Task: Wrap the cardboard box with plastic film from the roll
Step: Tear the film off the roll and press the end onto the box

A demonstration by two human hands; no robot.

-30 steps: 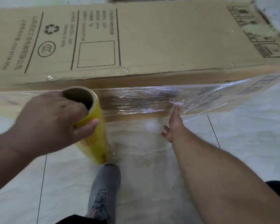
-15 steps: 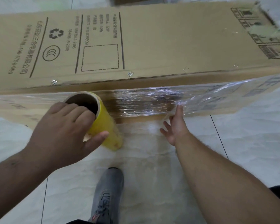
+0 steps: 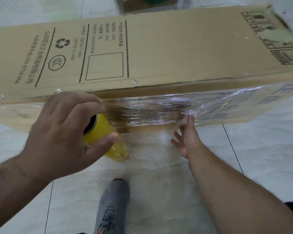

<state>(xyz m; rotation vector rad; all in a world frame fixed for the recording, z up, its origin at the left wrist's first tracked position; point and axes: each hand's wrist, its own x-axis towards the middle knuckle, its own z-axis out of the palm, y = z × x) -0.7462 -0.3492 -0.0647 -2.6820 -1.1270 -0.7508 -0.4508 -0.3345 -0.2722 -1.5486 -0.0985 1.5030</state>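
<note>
Film point(image 3: 152, 110) is being stretched along box point(image 3: 159, 53): left hand point(image 3: 61, 132) gripping roll point(image 3: 107, 137), right hand point(image 3: 186, 137) flat, fingertip pinning film. Next, probably rounding the corner.

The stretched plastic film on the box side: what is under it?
Under the plastic film shows the brown side of the cardboard box, with printed characters blurred toward the right. The right hand presses the film there. The box's contents are hidden.

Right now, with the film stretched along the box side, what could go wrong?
Only a fingertip of the right hand pins the film to the cardboard box; pulling the roll with the left hand may peel it loose. The film already bunches near that fingertip, so wrinkles may spread.
</note>
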